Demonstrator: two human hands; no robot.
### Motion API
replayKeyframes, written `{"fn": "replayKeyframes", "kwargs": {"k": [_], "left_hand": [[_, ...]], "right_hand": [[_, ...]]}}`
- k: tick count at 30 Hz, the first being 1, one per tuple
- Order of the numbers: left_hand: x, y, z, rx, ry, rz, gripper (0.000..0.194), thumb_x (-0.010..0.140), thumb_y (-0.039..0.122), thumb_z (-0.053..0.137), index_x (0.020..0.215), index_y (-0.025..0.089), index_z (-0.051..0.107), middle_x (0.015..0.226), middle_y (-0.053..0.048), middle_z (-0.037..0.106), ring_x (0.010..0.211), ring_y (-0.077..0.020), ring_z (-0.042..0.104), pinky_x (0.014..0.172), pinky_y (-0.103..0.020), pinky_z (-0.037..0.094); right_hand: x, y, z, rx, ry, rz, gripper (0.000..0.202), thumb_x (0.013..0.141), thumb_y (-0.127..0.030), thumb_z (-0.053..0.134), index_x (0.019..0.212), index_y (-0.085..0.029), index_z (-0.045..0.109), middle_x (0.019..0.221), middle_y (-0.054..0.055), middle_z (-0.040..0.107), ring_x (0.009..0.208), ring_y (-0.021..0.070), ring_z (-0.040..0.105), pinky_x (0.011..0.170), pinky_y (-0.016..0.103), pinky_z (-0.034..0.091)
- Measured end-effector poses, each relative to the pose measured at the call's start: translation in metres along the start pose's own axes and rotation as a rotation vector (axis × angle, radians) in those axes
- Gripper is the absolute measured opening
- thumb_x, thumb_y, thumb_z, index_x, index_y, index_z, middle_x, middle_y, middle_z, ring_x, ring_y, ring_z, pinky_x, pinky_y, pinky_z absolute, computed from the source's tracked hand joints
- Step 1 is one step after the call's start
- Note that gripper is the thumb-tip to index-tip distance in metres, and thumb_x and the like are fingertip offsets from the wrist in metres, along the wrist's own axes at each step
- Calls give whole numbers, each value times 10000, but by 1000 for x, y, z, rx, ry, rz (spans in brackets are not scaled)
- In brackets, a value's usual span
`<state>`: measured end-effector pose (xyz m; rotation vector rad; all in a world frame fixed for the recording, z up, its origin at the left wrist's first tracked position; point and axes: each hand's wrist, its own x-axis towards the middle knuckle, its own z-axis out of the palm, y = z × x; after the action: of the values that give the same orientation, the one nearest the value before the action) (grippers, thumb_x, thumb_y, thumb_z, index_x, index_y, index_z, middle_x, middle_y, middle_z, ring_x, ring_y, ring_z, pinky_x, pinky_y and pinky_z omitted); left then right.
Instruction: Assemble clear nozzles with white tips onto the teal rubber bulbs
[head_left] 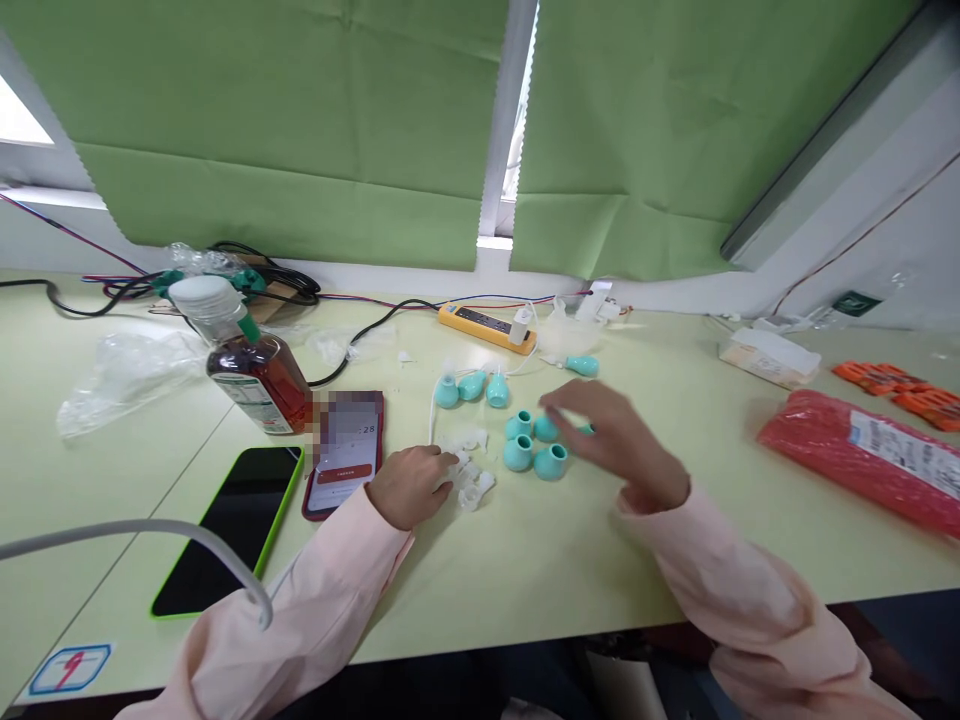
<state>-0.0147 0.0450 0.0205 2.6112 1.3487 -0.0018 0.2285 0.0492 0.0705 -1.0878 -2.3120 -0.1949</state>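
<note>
My left hand (411, 486) rests on the table with its fingertips at a small pile of clear plastic pieces (472, 482); whether the fingers pinch one is too small to tell. My right hand (600, 425), slightly blurred, hovers over the right side of a group of open-topped turquoise bulbs (518, 453), thumb and forefinger apart. It partly hides some of them. Behind that group lie more turquoise bulbs with clear tips (497, 390), and another turquoise bulb (583, 366) lies on its side farther back.
Two phones (346, 455) (232, 530) and a bottle of dark liquid (259, 375) stand or lie at left. A yellow power strip (487, 328) is at the back. Red package (862, 455), white box (769, 357) and orange packets (900, 385) are at right.
</note>
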Motion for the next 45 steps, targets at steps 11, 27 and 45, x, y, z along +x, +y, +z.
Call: {"fn": "replayKeyframes", "kwargs": {"k": [11,27,45], "left_hand": [[-4,1,-1,45,69,18,441,723,241,406,1161,185,396,820,-70,628,682,-217,590,552,-296,418],[-10,7,-7,-300,860,-4,200,740,284,470,774,115,572,549,-8,522,476,-94,437,485,-215,354],[-17,38,7,-1278,240,37,469,754,493,352,426,158,357,387,30,320,390,-67,308,419,-229,221]], "right_hand": [[5,162,38,-318,-374,531,394,667,-346,550,1026,-185,526,998,103,539,891,249,497,644,322,427],[5,74,-1,-370,-74,465,326,731,-232,451,1046,-156,419,962,103,528,905,219,477,732,329,403],[-42,-73,48,482,128,95,359,636,-179,599,945,-234,425,755,32,591,662,167,570,579,287,458]]}}
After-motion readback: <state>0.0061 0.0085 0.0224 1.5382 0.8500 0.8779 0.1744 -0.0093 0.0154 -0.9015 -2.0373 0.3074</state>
